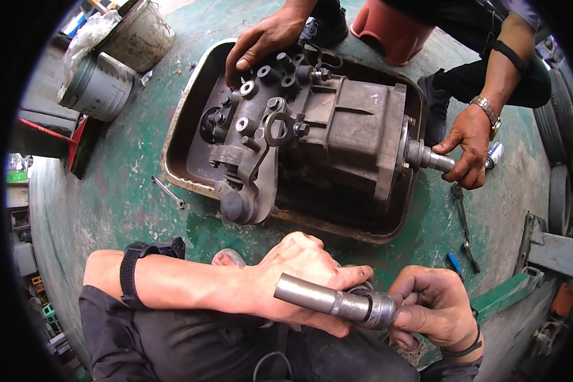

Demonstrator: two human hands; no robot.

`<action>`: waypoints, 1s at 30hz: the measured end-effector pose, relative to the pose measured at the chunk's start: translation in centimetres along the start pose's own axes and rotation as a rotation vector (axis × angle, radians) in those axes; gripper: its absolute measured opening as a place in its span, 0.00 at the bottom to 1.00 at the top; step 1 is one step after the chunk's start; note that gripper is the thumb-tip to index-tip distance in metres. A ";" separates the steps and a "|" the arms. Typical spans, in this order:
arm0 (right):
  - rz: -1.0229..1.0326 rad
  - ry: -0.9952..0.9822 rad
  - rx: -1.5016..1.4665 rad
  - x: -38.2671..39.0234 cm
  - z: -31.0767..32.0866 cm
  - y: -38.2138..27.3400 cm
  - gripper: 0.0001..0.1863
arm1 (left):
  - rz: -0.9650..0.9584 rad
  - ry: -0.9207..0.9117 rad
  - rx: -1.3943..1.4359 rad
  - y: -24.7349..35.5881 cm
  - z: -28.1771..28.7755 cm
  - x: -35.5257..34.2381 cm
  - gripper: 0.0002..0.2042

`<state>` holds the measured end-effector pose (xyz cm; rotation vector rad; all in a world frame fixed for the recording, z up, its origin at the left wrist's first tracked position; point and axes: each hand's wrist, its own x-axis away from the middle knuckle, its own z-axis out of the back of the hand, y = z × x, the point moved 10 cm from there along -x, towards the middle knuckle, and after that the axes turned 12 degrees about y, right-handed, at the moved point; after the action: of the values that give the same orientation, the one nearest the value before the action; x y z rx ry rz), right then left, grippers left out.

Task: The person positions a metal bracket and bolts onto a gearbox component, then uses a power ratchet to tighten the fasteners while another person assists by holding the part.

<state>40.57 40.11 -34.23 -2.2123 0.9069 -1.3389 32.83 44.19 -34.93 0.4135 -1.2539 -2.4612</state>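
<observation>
A long steel socket (309, 298) with a knurled band lies slantwise across my left hand (302, 267), which is closed around it; some of its fingers are hidden behind the tube. At the socket's right end is a shorter, wider steel collar (380, 311), pinched by the thumb and fingers of my right hand (434, 304). Beyond my hands, a greasy metal gearbox (353, 118) rests in a dark, shallow tray (172, 140). A co-worker's hand (270, 38) lies on the gearbox's far left end. The co-worker's other hand (471, 143) grips the shaft (436, 159) at its right end.
A combination wrench (169, 193) lies on the green floor left of the tray. To the right are a ratchet (465, 223), a spray can (494, 154) and a green metal leg (506, 293). Buckets (99, 86) stand far left; a red stool (391, 32) is behind the tray.
</observation>
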 end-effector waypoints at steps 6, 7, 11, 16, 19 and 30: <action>0.718 0.106 0.719 1.3 -1.6 -3.9 0.11 | 0.029 -0.080 -0.031 -0.6 -1.2 0.3 0.37; 0.990 0.143 0.987 2.5 -2.9 -4.7 0.12 | 0.025 -0.073 -0.033 -0.6 -1.1 0.3 0.39; 1.240 -0.051 0.994 2.4 -2.0 -4.1 0.33 | 0.008 -0.061 0.035 -0.3 -0.7 0.3 0.39; 0.509 0.024 0.712 -3.8 2.5 5.9 0.46 | 0.119 0.089 0.282 -0.6 0.7 -0.3 0.29; 0.340 0.019 0.383 -5.4 2.6 10.5 0.34 | 0.179 0.266 0.517 -1.1 1.5 -0.9 0.19; 0.362 -0.068 0.504 -7.7 1.5 12.7 0.26 | 0.547 0.211 0.968 -3.9 -0.8 -0.4 0.16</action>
<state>35.29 36.45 -47.73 -1.6129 0.7909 -1.1559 32.85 45.94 -38.54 0.4534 -2.0516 -1.2189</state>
